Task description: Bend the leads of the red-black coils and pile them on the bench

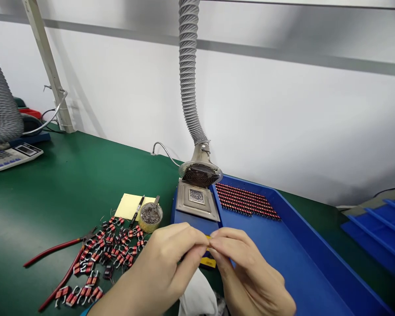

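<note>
The two bare hands hang close together at centre, backs upward, wrists low and angled inward. The left hand (158, 267) reaches in from lower left, its fingers pinched forward. The right hand (250, 272) comes from lower right, fingers curled, its fingertips (215, 248) almost meeting the left hand's.

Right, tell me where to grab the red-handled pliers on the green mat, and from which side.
Grip the red-handled pliers by their two handles near the free ends, coming from the lower left of the head view, the person's near-left side. The handles splay apart there, well clear of the red components, while the jaws lie close to that heap, so that end is best avoided.
</note>
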Available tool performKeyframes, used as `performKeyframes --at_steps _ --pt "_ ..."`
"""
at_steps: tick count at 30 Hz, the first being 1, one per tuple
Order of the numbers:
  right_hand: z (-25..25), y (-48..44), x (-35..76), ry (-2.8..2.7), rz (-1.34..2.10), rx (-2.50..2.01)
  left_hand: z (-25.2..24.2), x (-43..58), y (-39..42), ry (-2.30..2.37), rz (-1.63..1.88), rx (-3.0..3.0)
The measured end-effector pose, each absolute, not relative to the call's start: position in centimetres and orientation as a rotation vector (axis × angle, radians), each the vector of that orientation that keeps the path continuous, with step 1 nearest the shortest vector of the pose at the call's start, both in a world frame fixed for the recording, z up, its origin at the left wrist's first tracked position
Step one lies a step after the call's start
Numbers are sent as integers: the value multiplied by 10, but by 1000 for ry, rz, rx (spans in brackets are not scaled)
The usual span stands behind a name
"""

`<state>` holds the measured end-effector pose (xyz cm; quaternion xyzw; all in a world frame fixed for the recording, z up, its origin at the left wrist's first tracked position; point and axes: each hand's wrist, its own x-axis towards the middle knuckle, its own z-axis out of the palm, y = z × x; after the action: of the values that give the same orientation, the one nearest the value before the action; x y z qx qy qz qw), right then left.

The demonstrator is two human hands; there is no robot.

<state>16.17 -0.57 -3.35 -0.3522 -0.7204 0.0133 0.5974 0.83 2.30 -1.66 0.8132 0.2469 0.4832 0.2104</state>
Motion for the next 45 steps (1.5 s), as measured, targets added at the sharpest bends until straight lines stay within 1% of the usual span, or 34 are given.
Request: performKeyframes --at_steps 2,3,6,7,8,10,13,15,17,18,19,22,23,24,25,29,31,33,34,35,38,39,40,41,45 --pt "-34 -8 160 -1674 95 -906 -18 10 24 738 1414 2465" --pt "-34 -8 160 -1638 217 -955 -19 11 24 763 1458 2555" --pt "-33 -8 158 -1432 817 -902 -19 12 23 766 1497 2600" --pt "-33 -8 158 -1385 938 -824 -19 12 22 749 1467 2536" --pt "-32 -7 158 -1364 966 -764 -18 11 22 731 1424 2452" --pt "-31 -5 160 -1400 805 -757 -16 9 21 707 1332 2263" --pt "-32 -4 161 -1520 398 -807 -14 6 20 697 1249 2112" --pt "-34 -4 161 -1595 173 -806 -15 6 20 703 1253 2167" --pt "-36 -5 159 -1600 77 -857 -18 9 20 721 1316 2334" --pt "-36 -5 158 -1576 126 -899 -20 10 20 734 1366 2432" --pt "-36 -6 157 -1541 252 -932 -21 12 20 746 1418 2520" --pt "-34 -6 157 -1387 806 -854 -22 14 20 731 1476 2574" --pt "-33 -5 158 -1351 894 -797 -21 14 19 713 1452 2514" --pt "-32 -5 159 -1338 892 -759 -20 13 19 694 1409 2428" --pt "-31 -5 161 -1349 813 -748 -18 12 18 679 1375 2326" --pt "-31 -4 165 -1507 386 -797 -12 9 17 687 1275 2043" --pt "-33 -5 164 -1581 213 -763 -13 9 18 694 1268 2051" --pt "-34 -6 162 -1626 81 -787 -16 11 20 707 1318 2200" --pt "-34 -6 161 -1619 93 -832 -18 12 20 716 1365 2311" --pt "-33 -7 160 -1589 181 -883 -20 13 21 730 1414 2431" --pt "-31 -7 159 -1418 743 -886 -21 14 20 746 1502 2604" --pt "-30 -7 159 -1374 874 -815 -20 14 19 729 1489 2557" --pt "-29 -6 160 -1361 920 -743 -18 13 18 704 1463 2474" --pt "-28 -6 161 -1371 887 -701 -17 12 18 681 1426 2369" --pt "-26 -4 163 -1464 524 -763 -12 9 16 680 1268 2043"
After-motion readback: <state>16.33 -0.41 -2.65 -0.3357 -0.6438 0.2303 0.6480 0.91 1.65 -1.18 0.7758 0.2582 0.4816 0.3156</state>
